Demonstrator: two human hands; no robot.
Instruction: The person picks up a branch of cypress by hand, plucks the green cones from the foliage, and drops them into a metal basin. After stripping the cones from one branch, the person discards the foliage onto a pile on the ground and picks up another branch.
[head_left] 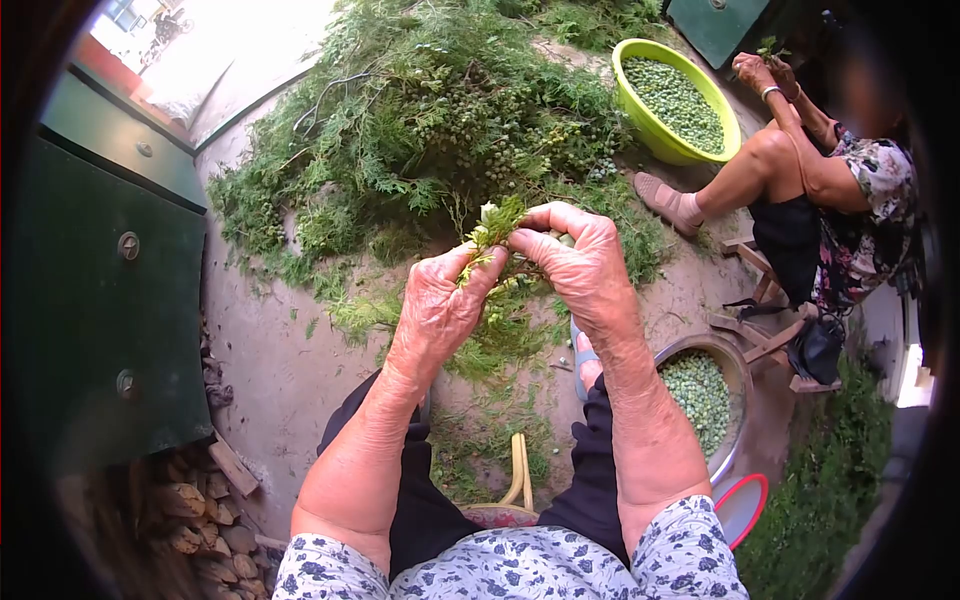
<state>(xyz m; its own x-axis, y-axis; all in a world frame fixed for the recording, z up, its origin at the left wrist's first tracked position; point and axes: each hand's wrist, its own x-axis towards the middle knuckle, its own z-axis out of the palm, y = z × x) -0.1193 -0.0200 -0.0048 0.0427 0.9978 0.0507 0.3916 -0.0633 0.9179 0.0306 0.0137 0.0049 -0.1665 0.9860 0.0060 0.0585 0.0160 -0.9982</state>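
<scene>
Forearms reach forward, converging at the hands. Left hand (438, 302): thumb and fingers pinched tight on green sprig (496, 226). Right hand (590, 268): thumb and forefinger pinching its other side. Sprig sits between both sets of fingertips; branch pile (420, 125) beyond.

daylight glares from the upper left, where the ground outside (270, 40) burns out to white. my left hand (440, 295) and right hand (585, 265) are softly lit and fairly clear, while the heap of branches (390, 130) sinks into dark shadow at its lower edge. the green door (80, 300) at left is dim. black swallows the corners, the wide lens bends straight edges near the rim, the firewood (185, 500) smears to its left, and a blur covers the other person's (870, 180) head.
</scene>
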